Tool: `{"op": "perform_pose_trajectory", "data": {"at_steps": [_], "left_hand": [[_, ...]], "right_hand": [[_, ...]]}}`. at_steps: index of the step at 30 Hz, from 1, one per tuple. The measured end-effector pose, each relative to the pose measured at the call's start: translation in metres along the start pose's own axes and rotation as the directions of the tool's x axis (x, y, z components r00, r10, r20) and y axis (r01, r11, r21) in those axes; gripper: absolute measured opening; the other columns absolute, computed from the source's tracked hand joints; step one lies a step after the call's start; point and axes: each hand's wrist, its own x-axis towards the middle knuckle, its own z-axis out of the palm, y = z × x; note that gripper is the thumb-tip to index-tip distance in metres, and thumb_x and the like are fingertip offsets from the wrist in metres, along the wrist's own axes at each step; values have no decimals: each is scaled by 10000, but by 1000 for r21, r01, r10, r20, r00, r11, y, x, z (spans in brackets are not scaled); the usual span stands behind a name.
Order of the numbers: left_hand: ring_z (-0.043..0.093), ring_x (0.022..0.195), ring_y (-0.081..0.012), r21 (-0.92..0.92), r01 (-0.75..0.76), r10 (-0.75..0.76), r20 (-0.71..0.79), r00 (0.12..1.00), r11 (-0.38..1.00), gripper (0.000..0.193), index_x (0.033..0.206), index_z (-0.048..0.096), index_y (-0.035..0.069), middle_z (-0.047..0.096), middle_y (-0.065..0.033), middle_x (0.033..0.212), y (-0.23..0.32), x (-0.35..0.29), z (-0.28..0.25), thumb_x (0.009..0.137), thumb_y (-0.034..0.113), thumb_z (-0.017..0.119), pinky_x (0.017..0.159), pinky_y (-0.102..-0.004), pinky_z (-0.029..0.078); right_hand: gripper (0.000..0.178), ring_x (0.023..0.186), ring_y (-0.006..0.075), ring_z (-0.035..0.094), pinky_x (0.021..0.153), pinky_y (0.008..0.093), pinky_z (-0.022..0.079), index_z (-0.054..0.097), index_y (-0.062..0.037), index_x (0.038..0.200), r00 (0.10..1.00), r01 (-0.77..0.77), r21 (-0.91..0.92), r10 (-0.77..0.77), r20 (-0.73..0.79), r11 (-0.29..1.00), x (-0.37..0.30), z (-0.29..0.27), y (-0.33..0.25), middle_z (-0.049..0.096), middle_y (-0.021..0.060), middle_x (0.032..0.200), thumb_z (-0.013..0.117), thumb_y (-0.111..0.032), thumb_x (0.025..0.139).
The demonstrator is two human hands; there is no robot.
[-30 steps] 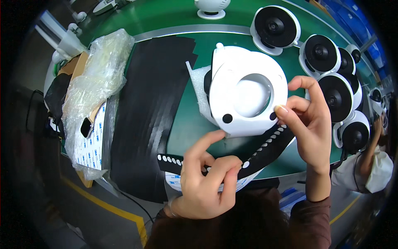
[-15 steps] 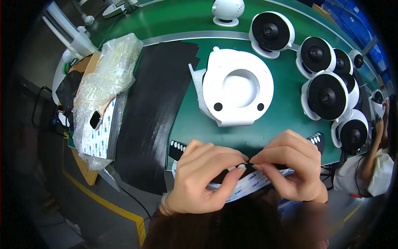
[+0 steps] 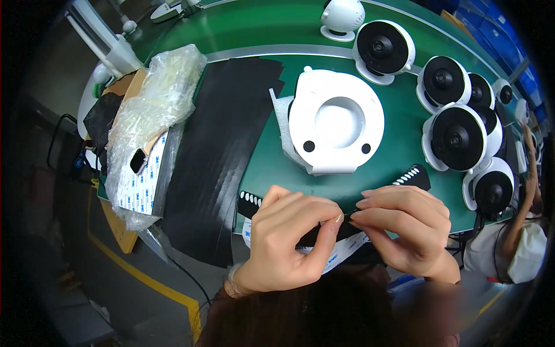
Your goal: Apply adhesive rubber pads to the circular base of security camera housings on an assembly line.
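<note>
My left hand (image 3: 295,237) and my right hand (image 3: 402,228) meet near the table's front edge, thumbs and forefingers pinched close together. Between and behind them runs a black strip (image 3: 417,178) with a row of white ovals at each end, held by both hands and partly covered by them. A small pale bit shows at my left fingertips; what it is I cannot make out. Under the strip lies white backing paper with blue print (image 3: 345,250). Beyond my hands sits a round white plastic base (image 3: 300,115) with a recessed middle and two black dots, resting on pale foam (image 3: 283,124).
Several white devices with round black fronts (image 3: 458,139) stand at the right, and a white round unit (image 3: 343,16) at the back. Black sheets (image 3: 217,144) and a bubble-wrapped stack (image 3: 156,98) with a watch (image 3: 137,161) lie left. Another person's arm (image 3: 523,196) is far right.
The strip's right end has swung up and inward, away from the table edge. Less backing paper shows below my hands. My right fingers have spread slightly; the view has shifted a little.
</note>
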Motion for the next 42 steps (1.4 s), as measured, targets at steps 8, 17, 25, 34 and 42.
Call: {"op": "perform_pose_trajectory", "data": {"at_steps": [8, 17, 25, 34, 42], "left_hand": [[533, 549, -170, 52, -38, 39, -30, 999, 998, 112, 725, 577, 55, 599, -19, 688, -1, 1, 1, 658, -27, 615, 585, -262, 323], [527, 546, -157, 97, -21, 21, -2, 1000, 995, 111, 705, 567, 56, 601, -13, 683, 0, -1, 2, 646, -31, 602, 581, -268, 297], [534, 558, -154, 90, 8, -9, 12, 1000, 996, 95, 691, 558, 51, 604, -12, 679, -3, -2, 3, 657, -30, 594, 585, -273, 294], [442, 761, -218, 321, 101, -18, -253, 967, 942, 97, 702, 627, 80, 437, -194, 1214, -7, -13, 17, 627, 18, 625, 673, -314, 365], [414, 1085, -374, 199, 69, -41, -142, 989, 978, 49, 714, 632, 75, 291, -337, 1317, -23, -13, 21, 667, 73, 623, 798, -364, 394]], "right_hand": [[208, 609, 186, 599, 520, 262, 462, 636, -41, 777, 998, -66, 23, 66, 0, 998, 1, 1, -1, 611, 64, 741, 702, -12, 581], [177, 624, 215, 600, 522, 279, 470, 603, -29, 777, 986, -140, 107, 129, 103, 984, 1, 2, 3, 594, 82, 770, 689, -16, 623], [152, 716, 251, 619, 562, 286, 496, 586, -20, 769, 991, -120, 81, 114, 76, 989, -1, 6, 5, 581, 97, 779, 676, -24, 647], [61, 1007, 292, 573, 815, 322, 457, 551, -19, 718, 985, -174, -144, 171, -34, 974, 15, -23, 3, 581, 188, 1075, 575, 17, 675], [104, 691, 68, 560, 651, 164, 438, 593, 16, 826, 753, -631, 355, 655, 66, 689, 56, -13, 44, 613, 52, 783, 614, -81, 794]]}}
